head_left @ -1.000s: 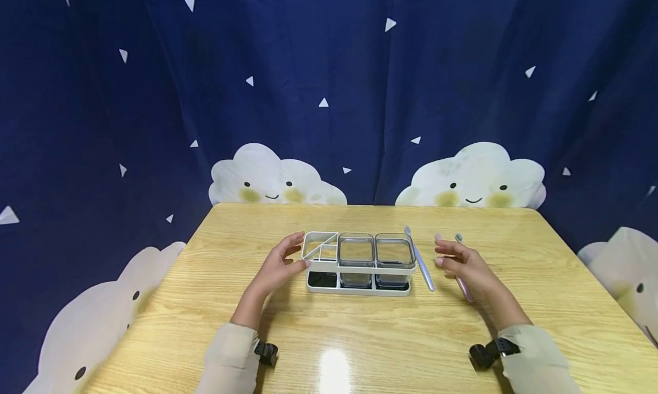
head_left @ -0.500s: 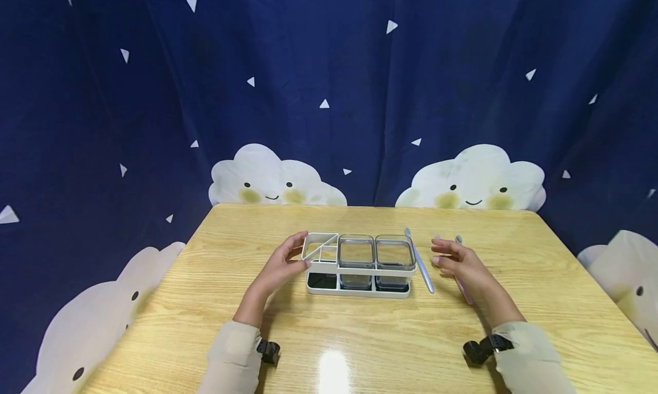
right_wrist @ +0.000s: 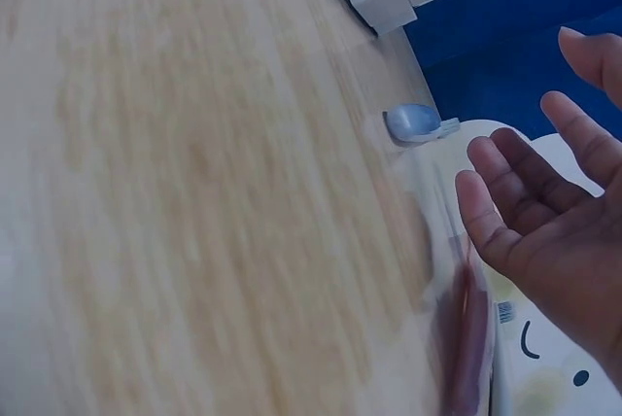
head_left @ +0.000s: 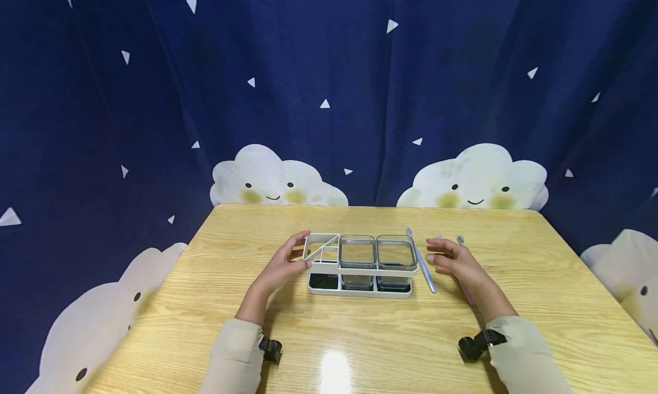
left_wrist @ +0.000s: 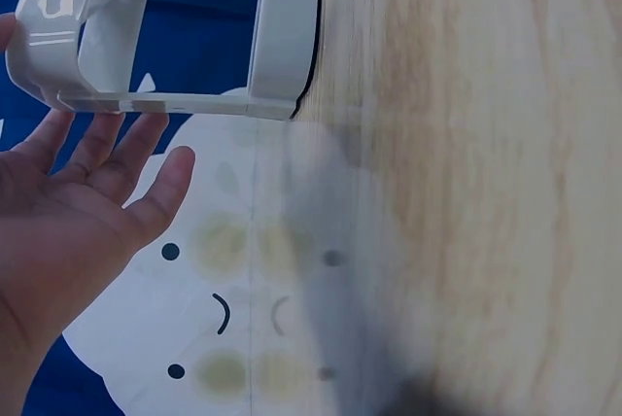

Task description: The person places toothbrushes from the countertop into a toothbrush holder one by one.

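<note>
Wooden table (head_left: 360, 337) before a navy cloud-print curtain (head_left: 329, 97); at its centre stands a white rack (head_left: 360, 266) holding two clear square jars (head_left: 377, 254), its left end compartment divided. Left hand (head_left: 280, 266), fingers relaxed, touches the rack's left end. Right hand (head_left: 452, 258), open and holding nothing, hovers between a blue spoon (head_left: 421, 261) and a pink spoon (head_left: 465, 288).

**Both hands open, palms turned inward**

The left hand (head_left: 281, 265) was held out with fingers straight and slightly spread, thumb apart. The right hand (head_left: 452, 258) mirrored it, fingers relaxed and extended. Both forearms, in pale sleeves, reached forward from the body, each wrist carrying a dark strap-on device.
</note>
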The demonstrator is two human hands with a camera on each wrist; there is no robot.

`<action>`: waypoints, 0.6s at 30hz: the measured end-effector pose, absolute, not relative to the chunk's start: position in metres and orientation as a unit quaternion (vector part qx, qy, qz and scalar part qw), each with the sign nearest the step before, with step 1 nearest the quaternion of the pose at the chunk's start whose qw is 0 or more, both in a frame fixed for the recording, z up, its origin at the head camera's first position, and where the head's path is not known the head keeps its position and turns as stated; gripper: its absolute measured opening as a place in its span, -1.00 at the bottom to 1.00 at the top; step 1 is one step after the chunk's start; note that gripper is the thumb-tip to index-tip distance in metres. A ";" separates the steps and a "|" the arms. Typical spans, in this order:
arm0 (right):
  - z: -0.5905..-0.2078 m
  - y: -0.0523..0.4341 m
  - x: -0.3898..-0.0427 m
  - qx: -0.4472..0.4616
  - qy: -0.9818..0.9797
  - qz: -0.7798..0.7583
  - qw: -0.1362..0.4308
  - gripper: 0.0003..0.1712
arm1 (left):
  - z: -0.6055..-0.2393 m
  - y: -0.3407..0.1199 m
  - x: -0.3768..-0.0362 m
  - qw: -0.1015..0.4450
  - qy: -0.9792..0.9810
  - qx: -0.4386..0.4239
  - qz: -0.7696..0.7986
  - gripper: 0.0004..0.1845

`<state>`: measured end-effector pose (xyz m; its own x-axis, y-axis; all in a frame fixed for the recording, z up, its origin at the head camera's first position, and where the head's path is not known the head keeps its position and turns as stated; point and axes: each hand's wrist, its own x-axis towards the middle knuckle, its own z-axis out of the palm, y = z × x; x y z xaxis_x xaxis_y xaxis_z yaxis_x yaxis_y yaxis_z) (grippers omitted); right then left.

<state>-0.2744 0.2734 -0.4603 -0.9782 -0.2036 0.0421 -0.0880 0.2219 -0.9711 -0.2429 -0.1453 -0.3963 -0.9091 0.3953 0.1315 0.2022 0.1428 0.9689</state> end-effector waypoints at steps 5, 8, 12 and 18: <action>-0.461 0.272 -0.277 -0.097 0.786 -0.609 0.046 -0.33 | -0.401 -0.146 -0.246 0.078 0.747 0.202 0.629 -0.27; -0.463 0.273 -0.280 -0.103 0.788 -0.605 0.047 -0.34 | -0.401 -0.146 -0.246 0.076 0.745 0.202 0.632 -0.27; -0.468 0.274 -0.285 -0.103 0.790 -0.603 0.048 -0.35 | -0.399 -0.145 -0.244 0.079 0.743 0.203 0.633 -0.27; -0.476 0.276 -0.292 -0.106 0.795 -0.595 0.045 -0.34 | -0.399 -0.145 -0.245 0.080 0.741 0.201 0.636 -0.24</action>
